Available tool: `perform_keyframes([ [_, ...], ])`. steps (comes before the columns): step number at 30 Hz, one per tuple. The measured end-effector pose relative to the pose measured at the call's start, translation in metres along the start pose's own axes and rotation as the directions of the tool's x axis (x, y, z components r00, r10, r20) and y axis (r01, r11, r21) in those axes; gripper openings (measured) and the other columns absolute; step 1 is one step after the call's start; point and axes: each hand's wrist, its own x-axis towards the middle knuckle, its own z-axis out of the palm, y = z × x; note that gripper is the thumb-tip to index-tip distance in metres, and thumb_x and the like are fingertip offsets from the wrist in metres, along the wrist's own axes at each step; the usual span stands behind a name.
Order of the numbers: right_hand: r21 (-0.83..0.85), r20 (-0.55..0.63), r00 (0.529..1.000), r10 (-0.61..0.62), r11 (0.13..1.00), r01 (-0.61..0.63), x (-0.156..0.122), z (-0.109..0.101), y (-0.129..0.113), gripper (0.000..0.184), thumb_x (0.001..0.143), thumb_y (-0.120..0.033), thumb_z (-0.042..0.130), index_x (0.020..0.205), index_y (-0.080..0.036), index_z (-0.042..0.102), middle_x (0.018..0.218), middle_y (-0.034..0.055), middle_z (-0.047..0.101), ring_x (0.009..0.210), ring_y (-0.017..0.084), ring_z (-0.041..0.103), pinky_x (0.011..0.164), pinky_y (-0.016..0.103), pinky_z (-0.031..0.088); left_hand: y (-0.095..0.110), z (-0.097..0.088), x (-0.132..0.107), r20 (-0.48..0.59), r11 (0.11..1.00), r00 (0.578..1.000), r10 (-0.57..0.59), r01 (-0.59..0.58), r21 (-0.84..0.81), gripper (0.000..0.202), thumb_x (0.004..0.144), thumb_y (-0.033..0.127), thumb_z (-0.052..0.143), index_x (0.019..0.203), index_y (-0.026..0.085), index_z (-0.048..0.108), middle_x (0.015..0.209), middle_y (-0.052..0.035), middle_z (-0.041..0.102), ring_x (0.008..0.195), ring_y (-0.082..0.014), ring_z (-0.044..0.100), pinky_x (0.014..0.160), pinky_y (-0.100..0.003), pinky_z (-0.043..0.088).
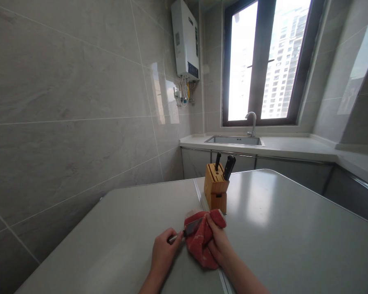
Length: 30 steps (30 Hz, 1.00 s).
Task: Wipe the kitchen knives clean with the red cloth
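My left hand (166, 249) is closed around the handle of a kitchen knife (194, 227) with a broad grey blade. The blade points right and lies against a red cloth (199, 247), which covers its tip end. My right hand (218, 241) grips the cloth from the right side, thumb on top near the blade's end. Just beyond the cloth stands a wooden knife block (216, 188) with two black-handled tools in its slots, one thick handle and one thin. The cloth hides the block's lower front edge.
Both hands are above a pale, glossy table (135, 228) with a metal seam running lengthwise. Behind it are a white counter (294, 143), a sink (233, 141) and a faucet (253, 122) under a window. A white water heater (185, 41) hangs on the tiled wall.
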Motion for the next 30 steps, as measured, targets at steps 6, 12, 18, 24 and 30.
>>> perform_keyframes([
  [6,0.033,-0.034,0.999,0.01,0.999,-0.009,-0.0001,0.0002,-0.0014,0.026,0.065,-0.038,0.075,0.078,-0.019,0.064,0.075,0.0035,0.072,0.072,0.023,0.067,0.07,0.034,0.054,-0.0025,-0.0004,0.0011,-0.012,1.0,1.0,-0.023,0.023,0.008,0.043,0.079,0.051,0.051,0.056,0.016,0.046,0.053,0.0048,0.037,0.055,-0.0102,0.037,0.053,-0.019,0.027],
  [12,-0.008,-0.072,0.997,0.04,0.999,-0.04,-0.0031,0.0056,-0.0061,0.031,0.063,-0.047,0.073,0.077,-0.02,0.064,0.08,0.0061,0.073,0.081,0.026,0.068,0.069,0.035,0.055,-0.0038,0.0013,0.0013,0.007,1.0,1.0,-0.025,0.025,-0.011,0.044,0.08,0.053,0.05,0.056,0.016,0.045,0.054,0.0045,0.036,0.055,-0.0106,0.036,0.054,-0.02,0.028],
  [18,0.016,-0.073,0.996,0.044,0.999,-0.043,-0.0014,0.0038,-0.006,0.03,0.064,-0.043,0.073,0.081,-0.019,0.064,0.083,0.0049,0.073,0.083,0.024,0.068,0.075,0.033,0.055,-0.0015,-0.0003,0.0008,-0.008,0.999,1.0,-0.016,0.016,-0.029,0.045,0.081,0.053,0.048,0.055,0.017,0.045,0.053,0.0042,0.038,0.055,-0.0111,0.037,0.055,-0.02,0.029],
  [24,-0.003,-0.071,0.997,0.008,1.0,-0.008,0.0006,0.0004,-0.0043,0.031,0.063,-0.042,0.074,0.081,-0.019,0.064,0.087,0.0054,0.073,0.089,0.025,0.067,0.079,0.033,0.055,-0.003,0.0002,0.0004,-0.042,0.995,0.999,-0.004,0.0,-0.103,0.046,0.088,0.051,0.036,0.057,0.017,0.044,0.055,0.0024,0.04,0.057,-0.0127,0.038,0.055,-0.02,0.03],
  [30,0.073,-0.06,0.998,0.019,0.997,-0.015,0.001,-0.0001,-0.0037,0.03,0.063,-0.036,0.076,0.083,-0.017,0.065,0.086,0.005,0.073,0.085,0.022,0.068,0.08,0.032,0.054,-0.0052,0.0016,0.001,-0.025,0.995,1.0,0.019,-0.021,-0.101,0.045,0.088,0.047,0.038,0.056,0.016,0.046,0.054,0.0026,0.041,0.055,-0.0119,0.038,0.054,-0.02,0.03],
])
